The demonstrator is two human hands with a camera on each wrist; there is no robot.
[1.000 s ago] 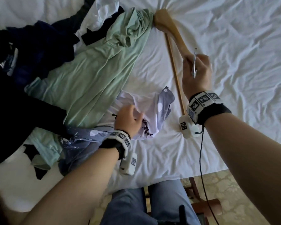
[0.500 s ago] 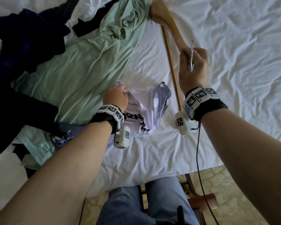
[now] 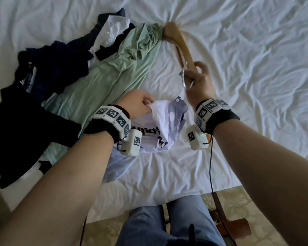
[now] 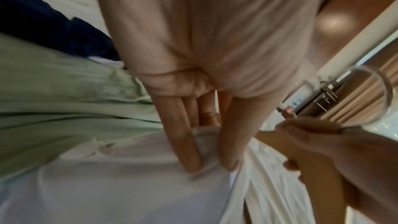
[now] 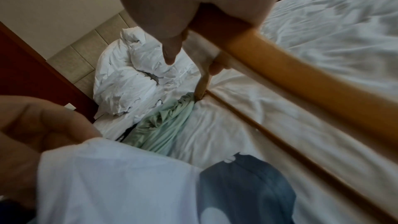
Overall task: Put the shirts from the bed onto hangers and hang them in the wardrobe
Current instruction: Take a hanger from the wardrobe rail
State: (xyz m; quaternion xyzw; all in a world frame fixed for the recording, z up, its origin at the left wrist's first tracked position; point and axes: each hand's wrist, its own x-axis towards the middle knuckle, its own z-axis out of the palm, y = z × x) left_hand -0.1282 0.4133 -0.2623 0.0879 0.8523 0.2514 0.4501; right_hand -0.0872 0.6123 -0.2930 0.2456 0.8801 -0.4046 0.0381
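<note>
A pale lilac shirt [image 3: 164,125] with white dots and dark print lies bunched on the bed [image 3: 256,68] in front of me. My left hand [image 3: 138,103] pinches a fold of it between thumb and fingers [image 4: 189,151]. A wooden hanger [image 3: 178,42] with a metal hook [image 3: 183,78] stands on its far tip on the sheet, beside a green shirt [image 3: 110,75]. My right hand [image 3: 198,80] grips the hanger at its neck, just right of the lilac shirt [image 5: 120,185]. The right wrist view shows the hanger's bar [image 5: 301,67] running under my palm.
Dark navy and black garments [image 3: 48,68] and a white one [image 3: 112,31] are piled left of the green shirt. A bunched white duvet [image 5: 133,74] lies by the headboard. My knees [image 3: 167,226] and a wooden chair frame [image 3: 235,228] are at the bed's near edge.
My left hand has lifted the lilac shirt's fold up and to the right, nearer the hanger. My right hand keeps its grip and has tilted the hanger's hook toward the shirt.
</note>
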